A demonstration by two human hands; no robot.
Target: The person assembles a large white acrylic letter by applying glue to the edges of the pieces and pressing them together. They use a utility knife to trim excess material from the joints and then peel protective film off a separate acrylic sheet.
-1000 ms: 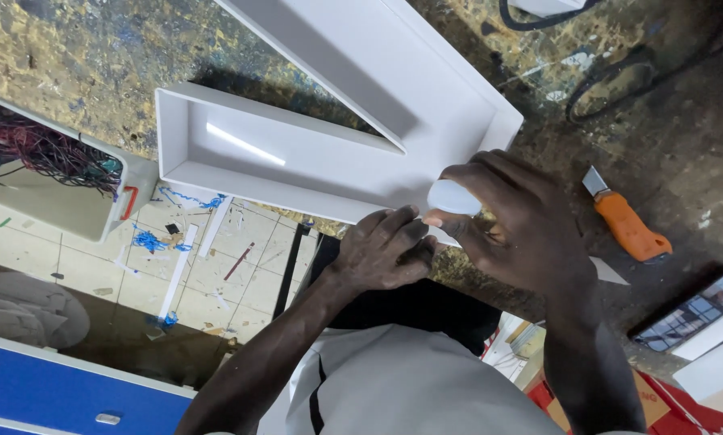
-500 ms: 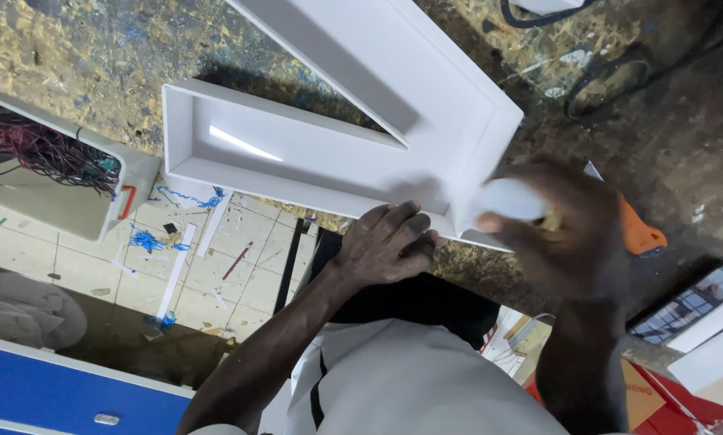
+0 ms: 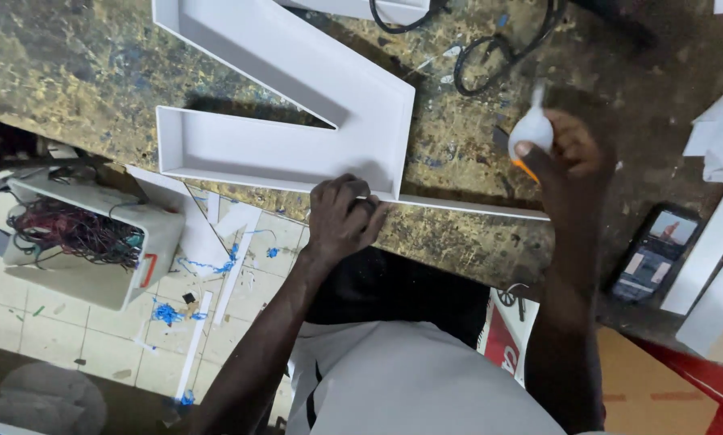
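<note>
A large white V-shaped channel letter [image 3: 297, 105] with raised side walls lies on the stained workbench [image 3: 79, 80]. My left hand [image 3: 341, 217] presses on its near wall at the corner, where a thin white strip [image 3: 474, 209] runs off to the right along the bench edge. My right hand [image 3: 567, 165] is lifted to the right of the letter and grips a small white squeeze bottle [image 3: 531, 125] with its nozzle pointing away from me. An orange-handled utility knife [image 3: 516, 159] lies mostly hidden under that hand.
A phone [image 3: 652, 254] with a lit screen rests at the right. White sheet pieces [image 3: 720, 129] lie at the far right. Black cables [image 3: 490, 56] curl behind the letter. Below the bench, a white box of tangled wires [image 3: 79, 234] stands on a littered tile floor.
My right hand has lifted the white bottle off the letter's corner and moved it right and away. My left hand has stayed on the corner.
</note>
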